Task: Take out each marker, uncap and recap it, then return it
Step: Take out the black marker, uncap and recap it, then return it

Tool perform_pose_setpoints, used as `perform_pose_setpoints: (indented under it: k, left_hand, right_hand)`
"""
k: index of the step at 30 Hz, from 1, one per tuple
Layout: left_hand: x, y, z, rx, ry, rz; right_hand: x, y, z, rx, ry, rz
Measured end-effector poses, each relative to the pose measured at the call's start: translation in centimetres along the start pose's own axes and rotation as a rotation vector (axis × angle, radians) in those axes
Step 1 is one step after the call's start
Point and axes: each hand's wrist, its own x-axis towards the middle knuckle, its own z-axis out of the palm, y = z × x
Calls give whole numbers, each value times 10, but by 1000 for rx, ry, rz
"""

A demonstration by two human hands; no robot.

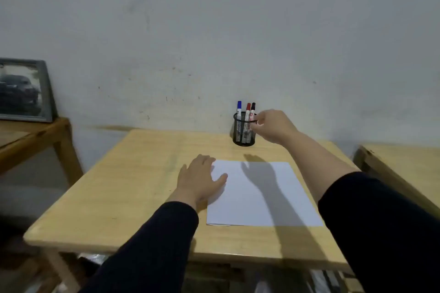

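Pinching toward the black marker [253, 107] in the holder [244, 137], right hand [273, 126], grip closure unclear.

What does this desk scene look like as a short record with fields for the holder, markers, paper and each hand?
holder: black mesh cup, upright at the far edge of the wooden table
markers: three standing capped in the cup: blue marker, red marker, black marker
paper: white sheet lying flat near the table's middle
left hand: left hand palm down, fingers resting on the sheet's left edge
right hand: right hand at the cup's rim beside the black marker; whether it grips anything cannot be told
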Motion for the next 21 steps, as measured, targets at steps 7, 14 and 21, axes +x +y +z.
perform_pose_setpoints:
  k: [7,14,21]
  left_hand:
    - [10,-25,20,49,-99,21]
    - [21,-31,30,77,-81,20]
    - [22,-28,29,92,-88,6]
  right_hand:
    - [46,24,33,99,66,121]
    - [116,22,59,174,168,189]
    - [145,11,79,151,220,342]
